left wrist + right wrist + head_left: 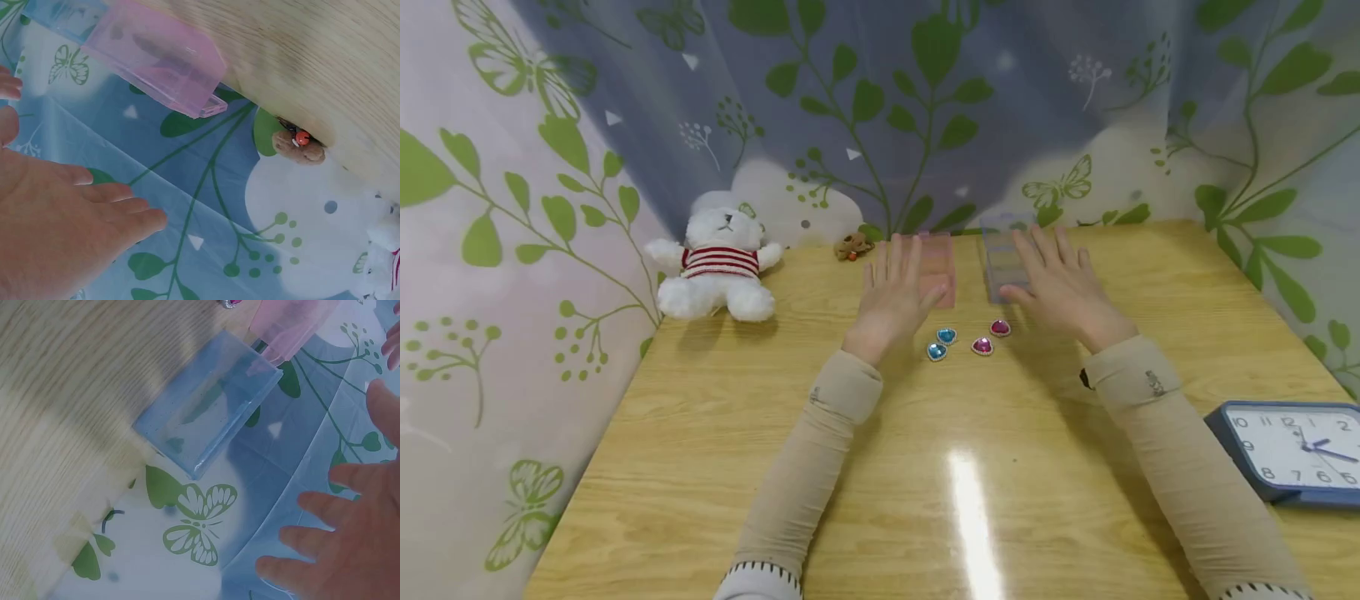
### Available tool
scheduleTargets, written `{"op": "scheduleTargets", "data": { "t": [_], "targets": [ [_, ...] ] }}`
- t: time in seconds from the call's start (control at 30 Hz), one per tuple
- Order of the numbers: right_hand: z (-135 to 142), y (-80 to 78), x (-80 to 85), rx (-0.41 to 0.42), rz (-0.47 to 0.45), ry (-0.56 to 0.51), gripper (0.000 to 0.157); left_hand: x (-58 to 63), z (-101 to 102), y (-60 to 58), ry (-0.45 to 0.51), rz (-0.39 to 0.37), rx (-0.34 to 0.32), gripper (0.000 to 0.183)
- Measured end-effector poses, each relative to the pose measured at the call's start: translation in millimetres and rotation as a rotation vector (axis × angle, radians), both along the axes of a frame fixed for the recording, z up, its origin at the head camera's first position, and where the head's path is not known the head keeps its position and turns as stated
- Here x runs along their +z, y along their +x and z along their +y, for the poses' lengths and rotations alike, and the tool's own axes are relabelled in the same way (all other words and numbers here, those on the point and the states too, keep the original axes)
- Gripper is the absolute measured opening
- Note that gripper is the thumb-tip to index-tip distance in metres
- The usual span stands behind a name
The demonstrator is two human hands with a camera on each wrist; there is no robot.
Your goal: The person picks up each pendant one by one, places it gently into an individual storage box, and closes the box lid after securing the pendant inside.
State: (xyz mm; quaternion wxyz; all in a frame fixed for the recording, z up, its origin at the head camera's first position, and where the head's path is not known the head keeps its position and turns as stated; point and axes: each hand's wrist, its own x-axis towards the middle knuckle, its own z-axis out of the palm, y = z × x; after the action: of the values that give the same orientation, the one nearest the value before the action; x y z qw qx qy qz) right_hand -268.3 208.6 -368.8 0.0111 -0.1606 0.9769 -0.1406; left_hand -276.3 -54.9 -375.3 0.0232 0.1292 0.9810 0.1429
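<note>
1 translucent pink box [159, 59], 1 translucent blue box [209, 403], both shallow

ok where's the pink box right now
In the head view, the pink box sits near the far edge of the table, left of the blue box, partly hidden by the left hand.

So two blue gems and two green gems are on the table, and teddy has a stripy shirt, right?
Not quite: the head view shows two pink gems, not green ones. The two blue gems are on the table, and the teddy has a stripy shirt.
</note>
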Motion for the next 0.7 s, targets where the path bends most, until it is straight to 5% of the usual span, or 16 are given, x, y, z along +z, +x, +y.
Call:
{"op": "scheduleTargets", "data": {
  "t": [0.37,0.7],
  "targets": [
    [-2.2,0.0,-1.1,0.076,-0.012,0.042,0.085,-6.0,-5.3,-8.6,0.037,0.009,0.008,0.091],
    [-3.9,-4.1,-7.8,0.126,0.031,0.054,0.079,-9.7,-9.7,-14.8,-0.024,0.013,0.041,0.084]
  ]
}}
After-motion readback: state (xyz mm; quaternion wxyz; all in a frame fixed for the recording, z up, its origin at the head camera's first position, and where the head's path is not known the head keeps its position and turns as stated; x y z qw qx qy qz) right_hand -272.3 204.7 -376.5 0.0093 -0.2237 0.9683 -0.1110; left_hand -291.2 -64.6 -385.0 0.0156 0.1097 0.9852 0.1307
